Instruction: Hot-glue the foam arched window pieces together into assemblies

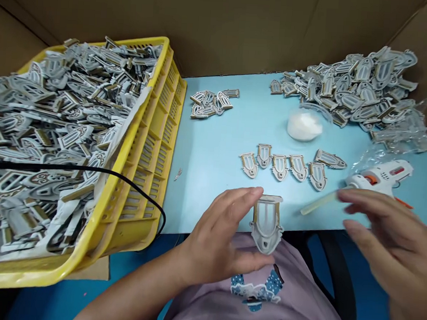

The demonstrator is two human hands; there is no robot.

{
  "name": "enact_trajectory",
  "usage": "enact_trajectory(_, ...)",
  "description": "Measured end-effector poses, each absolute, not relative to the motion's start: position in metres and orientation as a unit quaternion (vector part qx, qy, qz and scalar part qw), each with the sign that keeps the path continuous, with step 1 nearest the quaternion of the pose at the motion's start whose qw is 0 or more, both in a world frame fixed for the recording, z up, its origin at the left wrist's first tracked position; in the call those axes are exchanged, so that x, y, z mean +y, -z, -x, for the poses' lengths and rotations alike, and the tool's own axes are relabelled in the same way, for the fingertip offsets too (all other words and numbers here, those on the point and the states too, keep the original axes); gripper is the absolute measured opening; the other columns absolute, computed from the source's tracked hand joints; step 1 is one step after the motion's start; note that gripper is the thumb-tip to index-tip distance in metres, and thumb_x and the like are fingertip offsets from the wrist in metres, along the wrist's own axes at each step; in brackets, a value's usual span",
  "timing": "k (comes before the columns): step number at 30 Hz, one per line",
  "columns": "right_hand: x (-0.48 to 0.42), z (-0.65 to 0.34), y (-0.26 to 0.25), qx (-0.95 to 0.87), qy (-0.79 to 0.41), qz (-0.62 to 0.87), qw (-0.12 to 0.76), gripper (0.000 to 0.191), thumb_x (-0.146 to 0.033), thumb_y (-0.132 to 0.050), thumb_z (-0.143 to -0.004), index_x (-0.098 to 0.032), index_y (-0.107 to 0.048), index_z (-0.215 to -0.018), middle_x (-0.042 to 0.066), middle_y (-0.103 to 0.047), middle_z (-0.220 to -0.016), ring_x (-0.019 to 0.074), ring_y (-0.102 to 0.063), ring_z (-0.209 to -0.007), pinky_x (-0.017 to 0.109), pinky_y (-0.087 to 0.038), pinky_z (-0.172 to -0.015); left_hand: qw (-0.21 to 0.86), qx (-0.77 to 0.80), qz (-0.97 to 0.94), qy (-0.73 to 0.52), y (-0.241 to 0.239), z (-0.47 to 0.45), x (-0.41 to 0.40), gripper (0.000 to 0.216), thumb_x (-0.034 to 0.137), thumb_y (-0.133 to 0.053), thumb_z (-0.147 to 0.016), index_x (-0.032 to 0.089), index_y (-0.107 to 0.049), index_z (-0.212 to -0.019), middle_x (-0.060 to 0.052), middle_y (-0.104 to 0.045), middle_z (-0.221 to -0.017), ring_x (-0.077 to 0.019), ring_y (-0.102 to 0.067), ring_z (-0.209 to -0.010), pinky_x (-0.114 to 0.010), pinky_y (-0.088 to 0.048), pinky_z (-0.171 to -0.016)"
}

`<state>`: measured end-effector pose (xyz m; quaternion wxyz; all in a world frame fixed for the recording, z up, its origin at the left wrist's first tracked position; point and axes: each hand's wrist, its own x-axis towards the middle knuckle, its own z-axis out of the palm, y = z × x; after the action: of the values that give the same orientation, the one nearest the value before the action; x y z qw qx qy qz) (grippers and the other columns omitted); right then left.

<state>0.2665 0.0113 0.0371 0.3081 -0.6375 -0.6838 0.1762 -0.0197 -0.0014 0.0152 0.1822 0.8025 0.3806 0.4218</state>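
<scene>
My left hand (226, 238) grips a small white-and-gold arched window-shaped piece (266, 226) between thumb and fingers, over the table's front edge. The back of the piece faces me, its straight end pointing away. My right hand (392, 243) hovers to the right, thumb and fingers apart, with nothing visible in it. Just beyond that hand lies a white hot glue gun (386, 176); a pale glue stick (318, 203) points left from it. Several similar pieces (280, 167) lie in a loose row ahead of my hands.
At left, a yellow plastic crate (161, 123) is heaped with such pieces. A small pile (211, 104) lies beside it and a large pile (362, 87) at back right. A clear tub (304, 126) holds white material. A black cable (125, 179) crosses the crate.
</scene>
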Motion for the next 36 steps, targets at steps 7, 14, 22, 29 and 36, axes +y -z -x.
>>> enact_trajectory(7, 0.028, -0.225, -0.029, -0.527, -0.757, 0.273, 0.274, 0.056, -0.023, -0.069, -0.092, -0.038, -0.050, -0.143, 0.000, -0.065, -0.100, 0.0086, -0.063, -0.079, 0.021, -0.056, -0.071, 0.426, 0.342, -0.740, -0.392, -0.020, 0.024, -0.009, 0.121, 0.037, -0.086, -0.071, 0.029, -0.007, -0.162, -0.015, -0.053, -0.146, -0.0303, -0.059, -0.123, -0.045, -0.052, -0.102)
enact_trajectory(14, 0.020, -0.197, -0.025, -0.542, -0.707, 0.305, 0.338, 0.045, -0.020, -0.062, -0.097, -0.038, -0.057, -0.138, -0.001, -0.072, -0.098, 0.0086, -0.070, -0.080, 0.020, -0.060, -0.075, 0.571, 0.295, -0.634, -0.429, -0.021, 0.019, -0.010, 0.107, 0.004, -0.067, -0.080, 0.039, -0.005, -0.161, -0.012, -0.027, -0.166, -0.0295, -0.048, -0.138, -0.040, -0.050, -0.104)
enact_trajectory(22, -0.009, -0.169, -0.011, -0.620, -0.479, 0.325, 0.530, 0.059, -0.002, -0.063, -0.089, -0.037, -0.054, -0.135, 0.000, -0.067, -0.125, 0.0116, -0.066, -0.115, 0.020, -0.055, -0.098, 0.648, 0.317, -0.410, -0.558, -0.009, 0.005, -0.013, 0.054, 0.026, -0.089, -0.072, 0.030, -0.070, -0.122, -0.002, -0.070, -0.110, -0.0149, -0.066, -0.096, -0.024, -0.053, -0.086)
enact_trajectory(29, -0.013, -0.163, -0.019, -0.592, -0.537, 0.303, 0.520, 0.059, 0.000, -0.061, -0.089, -0.036, -0.048, -0.134, 0.001, -0.068, -0.123, 0.0100, -0.070, -0.107, 0.014, -0.058, -0.084, 0.587, 0.348, -0.466, -0.563, -0.018, 0.016, -0.010, 0.054, 0.035, -0.087, -0.073, 0.031, -0.071, -0.125, -0.003, -0.068, -0.099, -0.0139, -0.061, -0.087, -0.023, -0.050, -0.078)
enact_trajectory(36, -0.017, -0.170, -0.027, -0.575, -0.576, 0.313, 0.489, 0.046, -0.006, -0.056, -0.096, -0.038, -0.047, -0.128, 0.000, -0.073, -0.114, 0.0072, -0.071, -0.098, 0.012, -0.055, -0.081, 0.673, 0.283, -0.415, -0.542, -0.020, 0.013, -0.014, 0.052, 0.026, -0.082, -0.081, 0.033, -0.068, -0.130, -0.002, -0.071, -0.101, -0.0097, -0.063, -0.080, -0.020, -0.052, -0.077)
